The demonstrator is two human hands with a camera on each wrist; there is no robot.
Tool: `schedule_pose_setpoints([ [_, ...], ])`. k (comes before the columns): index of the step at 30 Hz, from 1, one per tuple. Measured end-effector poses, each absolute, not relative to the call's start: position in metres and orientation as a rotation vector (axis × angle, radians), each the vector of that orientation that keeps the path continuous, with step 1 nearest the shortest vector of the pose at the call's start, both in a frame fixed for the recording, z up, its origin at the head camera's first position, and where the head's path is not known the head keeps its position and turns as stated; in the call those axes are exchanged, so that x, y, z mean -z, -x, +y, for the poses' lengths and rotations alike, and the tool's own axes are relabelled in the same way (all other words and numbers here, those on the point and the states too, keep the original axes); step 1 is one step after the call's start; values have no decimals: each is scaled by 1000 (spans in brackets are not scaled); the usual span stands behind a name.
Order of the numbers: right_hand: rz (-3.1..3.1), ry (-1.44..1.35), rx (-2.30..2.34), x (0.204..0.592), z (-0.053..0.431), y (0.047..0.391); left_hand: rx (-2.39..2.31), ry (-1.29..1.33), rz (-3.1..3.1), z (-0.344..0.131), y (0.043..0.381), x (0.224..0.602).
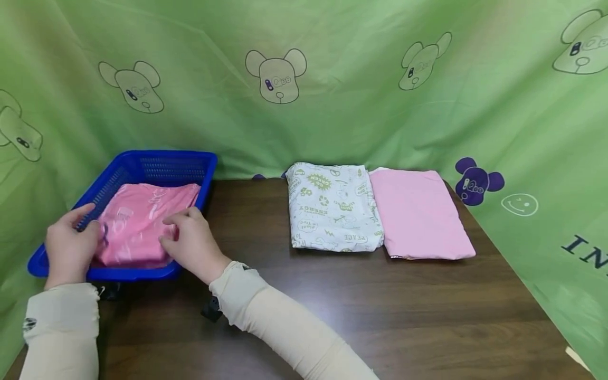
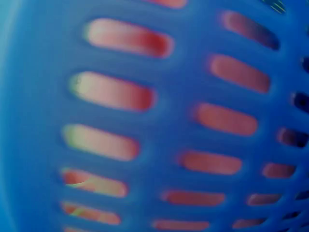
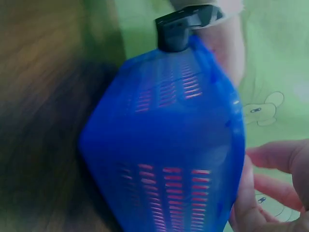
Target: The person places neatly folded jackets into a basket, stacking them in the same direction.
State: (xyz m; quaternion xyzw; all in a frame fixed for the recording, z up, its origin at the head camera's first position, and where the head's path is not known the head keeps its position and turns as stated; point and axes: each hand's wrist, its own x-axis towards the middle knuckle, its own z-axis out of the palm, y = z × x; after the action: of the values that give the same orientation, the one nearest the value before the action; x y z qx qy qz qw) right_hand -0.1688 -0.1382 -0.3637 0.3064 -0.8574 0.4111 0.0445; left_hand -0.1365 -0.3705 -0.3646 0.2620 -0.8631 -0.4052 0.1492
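Observation:
A folded pink cloth piece [image 1: 138,221] with white print lies in a blue plastic basket [image 1: 190,158] on the left of the table. My left hand [image 1: 71,245] is at the basket's near left side, thumb and forefinger spread, the thumb at the pink cloth's left edge. Over the right rim reaches my right hand [image 1: 192,240], its thumb and forefinger apart above the cloth's right side. In the right wrist view, the right hand's fingers [image 3: 270,157] show beside the basket rim. Only the basket's slotted wall [image 2: 145,116] fills the left wrist view, with pink behind it.
A folded white cloth piece [image 1: 334,208] with green print lies mid-table at the back. A plain pink folded piece [image 1: 423,214] adjoins it on the right. Green curtain [image 1: 332,121] with bear-head prints hangs behind the brown table [image 1: 380,316] and along its sides.

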Motion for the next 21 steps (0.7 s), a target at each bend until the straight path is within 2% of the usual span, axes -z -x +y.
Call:
schedule_pose_setpoints([
  [12,-2600,-1045,-1349,370,-130,170,1070,-735,-2539,-364,136,366],
  [21,-2532,-1080,-1513,369,-118,168,1342,-713,-2413,-363,134,366],
])
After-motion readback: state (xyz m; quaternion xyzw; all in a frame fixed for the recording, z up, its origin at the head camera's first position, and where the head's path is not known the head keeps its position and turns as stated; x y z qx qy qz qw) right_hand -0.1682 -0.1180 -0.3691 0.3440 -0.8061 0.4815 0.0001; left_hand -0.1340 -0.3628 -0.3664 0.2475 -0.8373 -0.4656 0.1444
